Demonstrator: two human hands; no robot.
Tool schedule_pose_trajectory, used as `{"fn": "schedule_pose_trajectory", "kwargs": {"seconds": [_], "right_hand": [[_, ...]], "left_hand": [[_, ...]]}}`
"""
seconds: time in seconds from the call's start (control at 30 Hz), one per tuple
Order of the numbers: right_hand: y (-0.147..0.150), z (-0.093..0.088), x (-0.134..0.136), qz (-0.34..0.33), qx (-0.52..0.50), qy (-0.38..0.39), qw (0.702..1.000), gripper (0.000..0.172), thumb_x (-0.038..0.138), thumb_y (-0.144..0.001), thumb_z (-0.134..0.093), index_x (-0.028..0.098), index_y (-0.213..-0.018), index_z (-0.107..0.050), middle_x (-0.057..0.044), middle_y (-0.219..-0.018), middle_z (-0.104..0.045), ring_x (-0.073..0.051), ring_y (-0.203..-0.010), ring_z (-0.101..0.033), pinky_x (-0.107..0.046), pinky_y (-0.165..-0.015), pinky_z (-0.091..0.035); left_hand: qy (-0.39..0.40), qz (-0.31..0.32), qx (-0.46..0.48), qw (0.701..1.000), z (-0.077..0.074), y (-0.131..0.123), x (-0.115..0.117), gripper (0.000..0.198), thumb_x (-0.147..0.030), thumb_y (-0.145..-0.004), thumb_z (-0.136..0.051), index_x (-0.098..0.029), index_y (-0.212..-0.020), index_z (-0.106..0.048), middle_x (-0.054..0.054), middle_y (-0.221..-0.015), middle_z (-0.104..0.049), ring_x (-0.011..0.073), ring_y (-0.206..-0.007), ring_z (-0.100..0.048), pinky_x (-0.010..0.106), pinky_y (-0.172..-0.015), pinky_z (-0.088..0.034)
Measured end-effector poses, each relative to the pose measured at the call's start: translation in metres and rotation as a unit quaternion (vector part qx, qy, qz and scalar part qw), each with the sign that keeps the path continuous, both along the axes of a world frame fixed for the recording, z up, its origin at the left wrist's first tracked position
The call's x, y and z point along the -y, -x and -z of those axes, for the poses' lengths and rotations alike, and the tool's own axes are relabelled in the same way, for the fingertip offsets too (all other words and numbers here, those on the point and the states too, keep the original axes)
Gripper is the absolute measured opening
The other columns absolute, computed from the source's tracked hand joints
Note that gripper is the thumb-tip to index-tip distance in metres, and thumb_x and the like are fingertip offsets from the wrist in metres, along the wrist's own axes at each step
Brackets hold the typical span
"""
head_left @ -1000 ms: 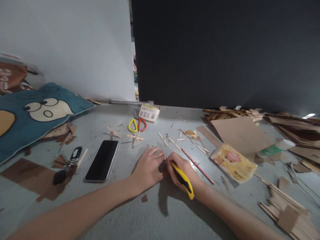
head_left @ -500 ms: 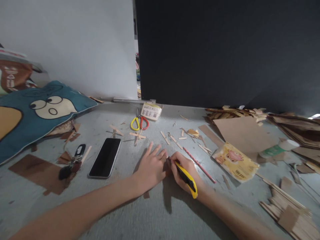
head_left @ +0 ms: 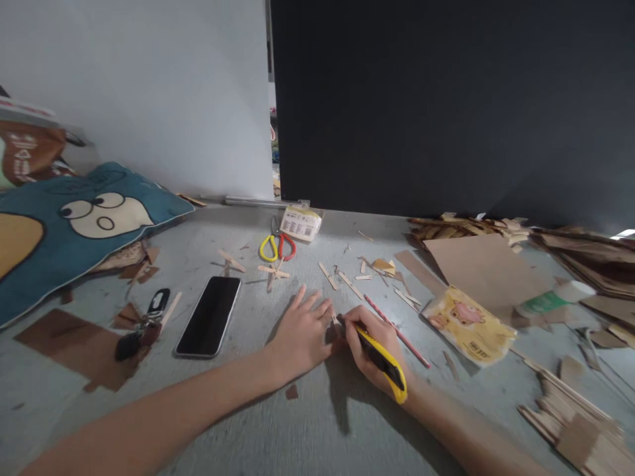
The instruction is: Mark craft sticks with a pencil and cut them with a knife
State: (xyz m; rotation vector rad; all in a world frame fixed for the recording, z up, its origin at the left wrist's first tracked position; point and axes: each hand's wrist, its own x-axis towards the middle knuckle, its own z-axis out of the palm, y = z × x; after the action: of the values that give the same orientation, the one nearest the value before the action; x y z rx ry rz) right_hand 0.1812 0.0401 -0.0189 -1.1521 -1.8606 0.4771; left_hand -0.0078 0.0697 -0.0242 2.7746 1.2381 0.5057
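Observation:
My right hand (head_left: 373,337) is wrapped round a yellow and black utility knife (head_left: 384,360), gripping it near the blade end, which points left. Flat on the grey table, my left hand (head_left: 302,330) has its fingers stretched out and spread. A small piece of wooden stick (head_left: 335,320) shows between its fingertips and the knife tip; the rest of it is hidden by the hands. Beside my right hand lies a red patterned pencil (head_left: 399,332). Loose wooden sticks (head_left: 350,284) lie just beyond both hands. Farther off are two small crossed-stick pieces, one of them a star shape (head_left: 273,271).
A black phone (head_left: 208,317) and keys (head_left: 143,327) lie at left. Scissors (head_left: 278,247) and a tissue pack (head_left: 301,223) are at the back. At right are a yellow pack (head_left: 469,324), a glue bottle (head_left: 553,299), cardboard (head_left: 483,264) and a stick pile (head_left: 570,413).
My right hand and the utility knife have shifted slightly to the right, uncovering a bit of the wooden stick. My left hand stays nearly where it was.

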Motion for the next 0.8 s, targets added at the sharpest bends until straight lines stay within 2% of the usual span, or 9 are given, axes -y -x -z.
{"fn": "schedule_pose_trajectory", "kwargs": {"seconds": [0.17,0.47,0.67,0.8], "right_hand": [[-0.0006,0.0004,-0.0013,-0.009,0.005,0.008,1.0,0.015,0.021,-0.1,-0.049,0.024,-0.087,-0.055,0.001,-0.071,-0.063,-0.014,-0.057,-0.063,-0.023,-0.057,-0.049],[-0.0007,-0.0008,-0.0015,-0.007,0.005,0.021,1.0,0.015,0.021,-0.098,-0.049,0.024,-0.085,-0.055,0.0,-0.072,-0.065,-0.014,-0.058,-0.064,-0.023,-0.058,-0.051],[-0.0017,-0.0002,-0.0015,-0.013,-0.005,0.038,0.999,0.015,0.023,-0.099,-0.051,0.024,-0.084,-0.055,0.0,-0.071,-0.064,-0.014,-0.058,-0.063,-0.023,-0.057,-0.05],[-0.0019,-0.0002,-0.0012,-0.015,-0.007,0.048,0.999,0.018,0.026,-0.101,-0.05,0.024,-0.084,-0.055,0.0,-0.072,-0.066,-0.015,-0.061,-0.065,-0.024,-0.06,-0.051]], "left_hand": [[0.0,0.008,0.007,1.0,-0.0002,0.0014,-0.0017,0.049,-0.044,-0.097,-0.065,-0.011,-0.133,-0.069,0.016,-0.138,-0.071,0.0402,-0.142,-0.055,0.064,-0.128,-0.026],[0.006,0.014,0.026,1.0,-0.0022,0.0015,0.0004,0.054,-0.049,-0.096,-0.063,-0.013,-0.136,-0.068,0.017,-0.139,-0.071,0.0411,-0.141,-0.055,0.064,-0.127,-0.027],[0.015,0.013,0.032,0.999,-0.0016,0.0032,0.0005,0.051,-0.043,-0.096,-0.065,-0.015,-0.139,-0.067,0.016,-0.14,-0.07,0.0394,-0.144,-0.054,0.065,-0.128,-0.026],[0.02,0.014,0.025,0.999,-0.0045,0.0036,0.0009,0.055,-0.047,-0.096,-0.065,-0.014,-0.139,-0.067,0.017,-0.14,-0.07,0.04,-0.144,-0.053,0.066,-0.127,-0.026]]}}
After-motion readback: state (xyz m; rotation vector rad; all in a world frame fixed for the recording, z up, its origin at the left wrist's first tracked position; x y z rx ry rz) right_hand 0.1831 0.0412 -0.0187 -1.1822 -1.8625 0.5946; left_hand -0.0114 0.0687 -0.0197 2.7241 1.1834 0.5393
